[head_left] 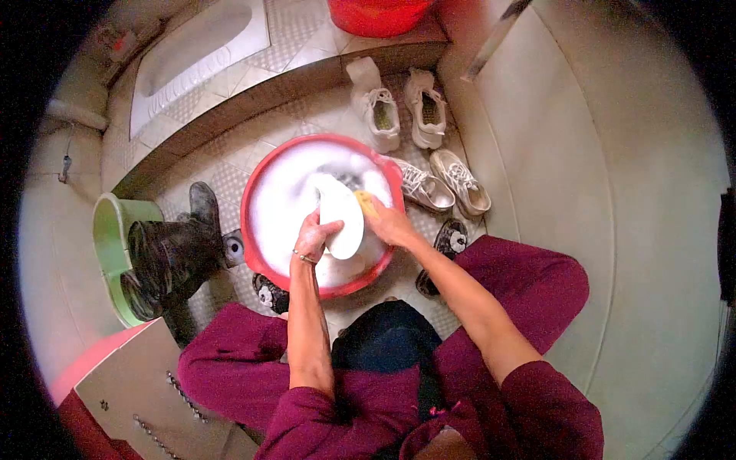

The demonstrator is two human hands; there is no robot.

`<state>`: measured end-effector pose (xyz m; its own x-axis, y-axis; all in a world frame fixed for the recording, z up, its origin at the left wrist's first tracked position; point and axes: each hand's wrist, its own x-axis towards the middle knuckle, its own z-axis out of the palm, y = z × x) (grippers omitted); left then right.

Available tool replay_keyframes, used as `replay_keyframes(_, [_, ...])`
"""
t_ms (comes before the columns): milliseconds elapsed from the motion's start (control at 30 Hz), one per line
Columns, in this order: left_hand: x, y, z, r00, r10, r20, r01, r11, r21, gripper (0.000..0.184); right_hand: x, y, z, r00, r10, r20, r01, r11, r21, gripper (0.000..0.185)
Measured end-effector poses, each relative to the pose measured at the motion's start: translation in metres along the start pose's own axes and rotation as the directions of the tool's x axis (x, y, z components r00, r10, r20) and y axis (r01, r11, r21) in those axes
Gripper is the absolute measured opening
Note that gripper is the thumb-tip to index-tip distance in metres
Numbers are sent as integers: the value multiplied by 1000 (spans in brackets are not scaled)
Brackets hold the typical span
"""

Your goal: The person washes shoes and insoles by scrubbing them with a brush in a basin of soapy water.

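Over a red basin full of white suds, my left hand grips a white shoe, its thumb across the pale surface. My right hand is closed round a yellow brush or sponge, close to the right edge of the shoe. Which of the two the yellow thing is, I cannot tell. Something pale lies in the suds under the shoe, and its shape is unclear.
White shoes and a worn pair with laces stand right of the basin. Dark boots lean on a green tub at left. A red bucket sits on the raised step. A drain is beside the basin.
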<state>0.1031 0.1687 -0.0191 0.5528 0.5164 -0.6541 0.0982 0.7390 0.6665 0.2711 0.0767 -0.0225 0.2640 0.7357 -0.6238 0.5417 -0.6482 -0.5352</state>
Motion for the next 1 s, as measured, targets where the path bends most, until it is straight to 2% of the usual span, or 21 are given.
replay_keyframes(33, [-4,2,2,999,25,19,-25,999,-41,40,0,6,12,1000,-6,-6,6,1000,12,56])
replay_keyframes(100, [-13,7,2,998,56,37,-56,998,-3,41,-5,10,33,999,13,31,-5,969,-247,57])
replay_keyframes(233, [-32,17,1,995,82,64,-85,995,47,42,-24,4,36,995,-88,51,99,953,-287,45])
replay_keyframes(300, [-38,24,2,995,80,67,-85,993,85,43,-10,8,27,996,-83,40,90,963,-256,42])
replay_keyframes(333, [-41,26,0,993,77,93,-85,992,90,42,-4,2,18,985,-170,17,170,985,16,38])
replay_keyframes(367, [-44,26,1,990,72,120,-83,992,96,41,-8,1,15,995,-33,91,-16,871,490,33])
replay_keyframes(400, [-48,28,4,985,83,149,-96,992,87,41,-27,-17,-3,981,105,163,-194,520,832,28])
replay_keyframes(433, [-49,26,6,985,84,153,-98,992,85,41,-30,-24,1,981,108,159,-192,521,832,28])
replay_keyframes(500, [-51,22,5,985,10,171,-37,987,155,42,-31,-38,8,981,-182,64,-39,137,990,23])
replay_keyframes(533, [-52,19,4,986,13,169,-39,987,154,42,-32,-40,6,981,-185,64,-39,139,990,23])
replay_keyframes(633, [-60,9,-6,982,68,176,-78,996,53,38,-30,-49,2,993,-87,-79,93,164,982,21])
replay_keyframes(733, [-63,4,-19,996,51,77,-53,998,25,32,-24,-44,-7,993,-82,-82,99,238,966,21])
replay_keyframes(800, [-59,-2,-28,995,66,75,-67,998,12,33,-22,-41,-10,994,-82,-68,88,271,959,21])
replay_keyframes(867, [-56,-7,-34,993,89,78,-90,996,15,32,-18,-36,-8,977,-183,-106,138,175,975,21])
replay_keyframes(1000, [-54,-4,-31,989,81,122,-91,993,74,30,-25,-40,-20,976,-201,-85,128,210,969,23])
